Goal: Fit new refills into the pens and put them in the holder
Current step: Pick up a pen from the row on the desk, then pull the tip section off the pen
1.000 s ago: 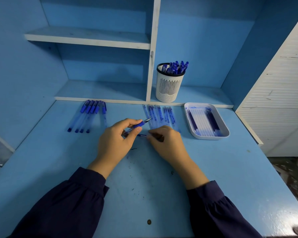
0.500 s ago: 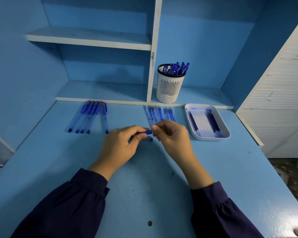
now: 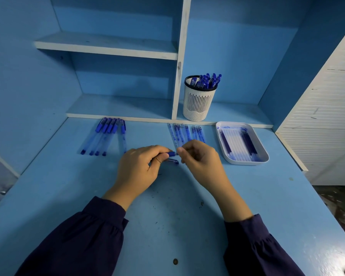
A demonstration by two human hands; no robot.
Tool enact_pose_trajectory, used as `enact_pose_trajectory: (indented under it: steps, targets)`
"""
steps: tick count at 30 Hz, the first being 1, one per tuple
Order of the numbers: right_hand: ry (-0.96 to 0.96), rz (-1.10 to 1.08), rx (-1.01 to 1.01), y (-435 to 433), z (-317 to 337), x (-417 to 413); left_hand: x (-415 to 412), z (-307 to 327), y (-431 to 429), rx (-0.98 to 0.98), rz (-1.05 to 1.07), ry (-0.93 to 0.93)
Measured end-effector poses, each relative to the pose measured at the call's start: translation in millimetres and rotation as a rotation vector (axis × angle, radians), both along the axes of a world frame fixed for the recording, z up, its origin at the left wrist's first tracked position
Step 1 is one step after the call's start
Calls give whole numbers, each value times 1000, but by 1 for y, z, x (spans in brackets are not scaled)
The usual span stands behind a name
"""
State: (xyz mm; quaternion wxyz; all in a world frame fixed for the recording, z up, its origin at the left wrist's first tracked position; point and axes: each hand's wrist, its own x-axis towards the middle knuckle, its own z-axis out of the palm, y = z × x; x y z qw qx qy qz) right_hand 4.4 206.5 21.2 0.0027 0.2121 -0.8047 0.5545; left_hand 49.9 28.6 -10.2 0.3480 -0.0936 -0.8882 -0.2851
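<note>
The pen (image 3: 171,154) is gripped crosswise in the curled left hand (image 3: 139,168), its blue end pointed right, where it is pinched by the right hand (image 3: 200,162).

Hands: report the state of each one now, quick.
Left hand: closed, holding the pen.
Right hand: closed, fingertips pinching the same pen's exposed end.

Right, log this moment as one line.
step: assembling pen | left hand: grips pen | right hand: pinches pen's front end | holder: on shelf, pens inside | tray: holds refills
</note>
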Motion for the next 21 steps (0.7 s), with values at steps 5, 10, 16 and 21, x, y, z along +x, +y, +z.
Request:
enact_pose_trajectory:
  steps: [5,10,16,21]
  targets:
    - [-125,59,-146,1,6,2,0,-1,-2,41,23,-32]
    - [-90,56,-48,1,4,2,0,-3,-2,48,-2,-22]
    - [-106,1,-67,1,3,0,-2,-4,-3,58,-21,-46]
    - [-141,60,-109,4,4,-1,-2,-5,-4,47,-9,-41]
